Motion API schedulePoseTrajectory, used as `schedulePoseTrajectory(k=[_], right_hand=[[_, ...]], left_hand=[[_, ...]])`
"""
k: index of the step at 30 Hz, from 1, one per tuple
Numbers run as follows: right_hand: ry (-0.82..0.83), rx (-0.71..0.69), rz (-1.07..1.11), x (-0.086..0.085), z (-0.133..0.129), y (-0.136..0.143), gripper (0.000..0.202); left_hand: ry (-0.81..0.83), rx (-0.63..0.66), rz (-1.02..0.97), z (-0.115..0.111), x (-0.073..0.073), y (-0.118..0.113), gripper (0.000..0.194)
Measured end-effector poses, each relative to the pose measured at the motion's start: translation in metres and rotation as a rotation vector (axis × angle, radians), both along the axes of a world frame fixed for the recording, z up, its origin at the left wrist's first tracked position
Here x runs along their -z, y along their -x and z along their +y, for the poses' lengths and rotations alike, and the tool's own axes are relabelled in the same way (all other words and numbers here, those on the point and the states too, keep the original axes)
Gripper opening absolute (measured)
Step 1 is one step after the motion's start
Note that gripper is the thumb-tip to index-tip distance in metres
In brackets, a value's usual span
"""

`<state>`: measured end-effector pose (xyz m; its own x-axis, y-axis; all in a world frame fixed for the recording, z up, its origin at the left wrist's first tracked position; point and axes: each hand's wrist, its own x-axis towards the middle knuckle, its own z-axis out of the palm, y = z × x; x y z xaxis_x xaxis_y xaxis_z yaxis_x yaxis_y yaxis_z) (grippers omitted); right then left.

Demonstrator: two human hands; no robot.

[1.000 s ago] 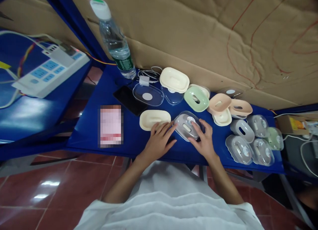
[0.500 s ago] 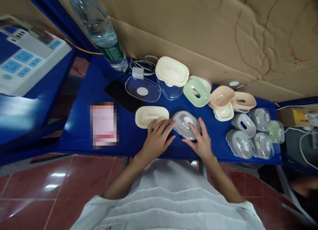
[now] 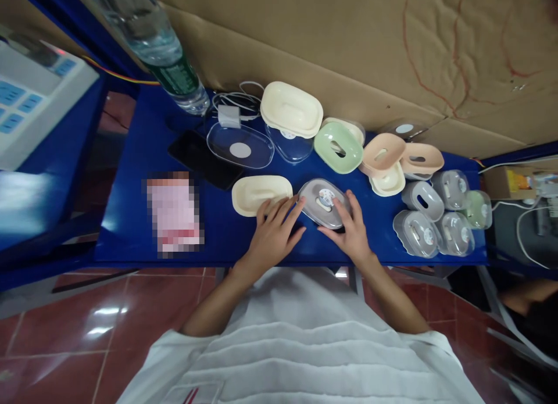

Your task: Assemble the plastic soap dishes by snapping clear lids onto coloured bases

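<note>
A grey oval soap box (image 3: 320, 211) with a clear lid and a round sticker lies on the blue table in front of me. My right hand (image 3: 354, 232) is around its right end, the index finger on the lid and the thumb at the front edge. Fingers spread, my left hand (image 3: 274, 229) rests between this box and a cream oval tray (image 3: 255, 195). Its index fingertip is at the box's left edge, and other fingers overlap the tray's right front rim. Whether the left fingertips press on either thing, I cannot tell.
Behind are a cream tray (image 3: 292, 106), a green tray (image 3: 337, 148), peach trays (image 3: 383, 151) and a clear lid (image 3: 239, 143). Several lidded grey boxes (image 3: 416, 234) stand right. A phone (image 3: 203, 157), a blurred-out pink item (image 3: 173, 212) and a water bottle (image 3: 174, 72) are left.
The whole view has shifted, so the table and things sit slightly higher and further left. Both hands keep nearly the same pose by the grey soap box.
</note>
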<state>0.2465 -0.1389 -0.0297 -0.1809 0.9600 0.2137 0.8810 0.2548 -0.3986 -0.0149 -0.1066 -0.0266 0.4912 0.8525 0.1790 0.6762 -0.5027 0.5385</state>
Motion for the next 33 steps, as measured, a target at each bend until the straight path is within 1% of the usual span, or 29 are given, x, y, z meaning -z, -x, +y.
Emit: schedulePoseTrajectory(k=[4, 8, 12, 18, 25, 29, 33], right_hand=[[-0.032, -0.02, -0.003, 0.0, 0.001, -0.004, 0.099], [0.002, -0.003, -0.035, 0.004, 0.0, -0.008, 0.105], [-0.044, -0.034, -0.029, 0.007, 0.0, -0.007, 0.096], [-0.068, -0.096, -0.037, 0.005, 0.003, -0.005, 0.085], [-0.137, -0.16, -0.004, 0.006, -0.002, -0.006, 0.073], [-0.16, -0.18, 0.006, 0.007, -0.003, -0.007, 0.07], [-0.244, -0.219, 0.001, 0.009, -0.003, -0.007, 0.069]], left_hand=[[-0.012, 0.005, 0.002, 0.0, -0.002, -0.001, 0.066], [-0.008, 0.031, -0.003, 0.0, -0.005, 0.0, 0.066], [-0.029, 0.034, -0.032, 0.0, -0.004, 0.0, 0.065], [-0.067, 0.015, -0.107, -0.001, 0.002, 0.001, 0.061], [-0.125, -0.021, -0.164, -0.002, 0.006, 0.004, 0.048], [-0.144, -0.048, -0.141, -0.006, 0.007, 0.004, 0.048], [-0.194, -0.017, -0.084, -0.009, 0.008, 0.003, 0.051]])
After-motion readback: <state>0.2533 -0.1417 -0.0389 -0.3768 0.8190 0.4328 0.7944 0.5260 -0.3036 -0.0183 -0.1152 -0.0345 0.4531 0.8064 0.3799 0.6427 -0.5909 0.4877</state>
